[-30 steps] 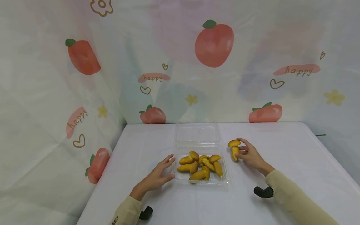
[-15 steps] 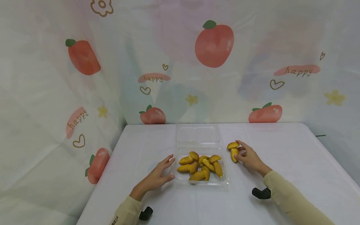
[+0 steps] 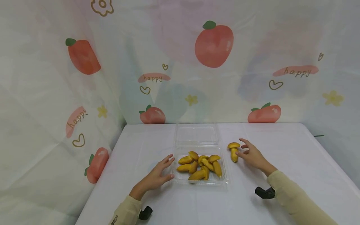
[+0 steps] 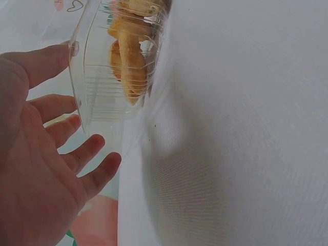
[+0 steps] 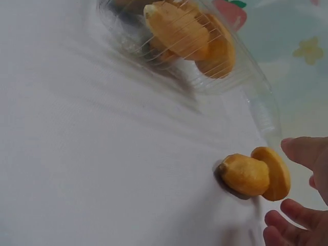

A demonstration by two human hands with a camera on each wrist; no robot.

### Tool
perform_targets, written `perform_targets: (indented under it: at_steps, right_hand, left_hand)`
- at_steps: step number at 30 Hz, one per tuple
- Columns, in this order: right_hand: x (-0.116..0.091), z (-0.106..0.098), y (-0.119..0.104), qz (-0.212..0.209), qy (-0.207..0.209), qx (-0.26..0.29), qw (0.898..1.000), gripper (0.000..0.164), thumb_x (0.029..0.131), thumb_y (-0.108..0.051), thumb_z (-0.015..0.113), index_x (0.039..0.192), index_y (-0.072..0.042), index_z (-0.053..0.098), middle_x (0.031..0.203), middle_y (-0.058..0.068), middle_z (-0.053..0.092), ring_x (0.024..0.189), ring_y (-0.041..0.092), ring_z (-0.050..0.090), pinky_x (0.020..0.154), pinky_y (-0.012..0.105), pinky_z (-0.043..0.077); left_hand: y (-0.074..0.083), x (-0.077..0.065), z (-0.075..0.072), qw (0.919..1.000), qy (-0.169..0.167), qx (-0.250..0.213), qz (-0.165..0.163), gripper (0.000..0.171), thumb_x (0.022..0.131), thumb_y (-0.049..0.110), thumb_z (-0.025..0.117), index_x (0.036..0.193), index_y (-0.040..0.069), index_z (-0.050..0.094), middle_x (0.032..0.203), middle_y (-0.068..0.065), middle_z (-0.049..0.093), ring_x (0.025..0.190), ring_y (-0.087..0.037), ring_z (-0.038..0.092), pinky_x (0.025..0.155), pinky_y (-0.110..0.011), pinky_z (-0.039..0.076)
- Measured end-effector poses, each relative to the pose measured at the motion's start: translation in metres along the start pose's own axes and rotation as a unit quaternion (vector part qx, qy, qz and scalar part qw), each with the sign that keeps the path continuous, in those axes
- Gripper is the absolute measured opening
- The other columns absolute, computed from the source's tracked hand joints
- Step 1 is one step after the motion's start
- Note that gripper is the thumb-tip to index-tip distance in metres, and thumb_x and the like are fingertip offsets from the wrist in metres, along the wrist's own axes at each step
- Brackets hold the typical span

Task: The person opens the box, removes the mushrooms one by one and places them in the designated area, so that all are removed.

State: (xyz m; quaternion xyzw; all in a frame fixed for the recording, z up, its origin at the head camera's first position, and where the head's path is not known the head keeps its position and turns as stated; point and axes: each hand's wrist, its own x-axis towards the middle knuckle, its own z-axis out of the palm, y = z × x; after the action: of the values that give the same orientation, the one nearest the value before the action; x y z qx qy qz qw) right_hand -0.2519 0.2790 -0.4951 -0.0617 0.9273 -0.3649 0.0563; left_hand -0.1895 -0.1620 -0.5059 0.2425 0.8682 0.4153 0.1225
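Note:
A clear plastic clamshell box (image 3: 182, 180) sits in the middle of the table with its lid (image 3: 197, 135) laid back. Several yellow toy mushrooms (image 3: 198, 175) lie in its base. My left hand (image 3: 154, 178) stands at the box's left side, fingers spread, with thumb and fingertips at the rim (image 4: 78, 92). Outside the box, to its right, a single yellow mushroom (image 3: 234, 153) lies on the table, its cap facing away. My right hand (image 3: 254, 157) is just to the right of this mushroom. In the right wrist view a gap shows between its fingers (image 5: 300, 148) and the cap (image 5: 277, 174).
A white cloth covers the table (image 3: 135, 147). Printed fabric walls (image 3: 174, 103) rise at its back and left. Black camera mounts (image 3: 265, 192) hang below both wrists.
My right hand has let go of the mushroom, which came down slightly toward me and now lies on the table. Its fingers have drawn away to the right. My left hand stays in place.

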Motion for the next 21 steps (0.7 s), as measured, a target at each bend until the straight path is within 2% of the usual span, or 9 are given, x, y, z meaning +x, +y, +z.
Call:
perform_targets:
  at_steps: [6, 13, 21]
  right_hand:
    - [-0.004, -0.005, -0.005, -0.012, 0.024, -0.006, 1.000, 0.068, 0.099, -0.024, 0.063, 0.152, 0.004, 0.031, 0.134, 0.039, 0.051, 0.113, 0.050, 0.059, 0.089, 0.057, 0.055]
    - [-0.011, -0.003, -0.019, -0.007, 0.029, 0.006, 1.000, 0.065, 0.099, -0.025, 0.063, 0.152, 0.002, 0.035, 0.136, 0.036, 0.051, 0.117, 0.049, 0.057, 0.092, 0.058, 0.053]
    - [-0.018, 0.001, -0.035, -0.063, 0.054, 0.032, 0.996, 0.058, 0.100, -0.021, 0.063, 0.149, 0.000, 0.041, 0.139, 0.033, 0.053, 0.120, 0.048, 0.056, 0.093, 0.056, 0.054]
  left_hand:
    - [0.000, 0.000, 0.000, 1.0000, 0.000, 0.002, 0.000, 0.070, 0.100, 0.024, 0.063, 0.159, 0.006, 0.029, 0.172, -0.010, 0.014, 0.155, -0.040, 0.023, 0.120, -0.068, 0.022]
    - [-0.001, -0.001, 0.000, 1.0000, 0.003, 0.004, 0.007, 0.070, 0.100, 0.023, 0.063, 0.159, 0.004, 0.029, 0.171, -0.013, 0.014, 0.154, -0.041, 0.024, 0.120, -0.068, 0.022]
    - [-0.002, 0.000, 0.001, 0.9999, 0.004, 0.005, 0.008, 0.070, 0.101, 0.026, 0.061, 0.159, 0.004, 0.028, 0.171, -0.011, 0.014, 0.154, -0.042, 0.024, 0.120, -0.068, 0.022]
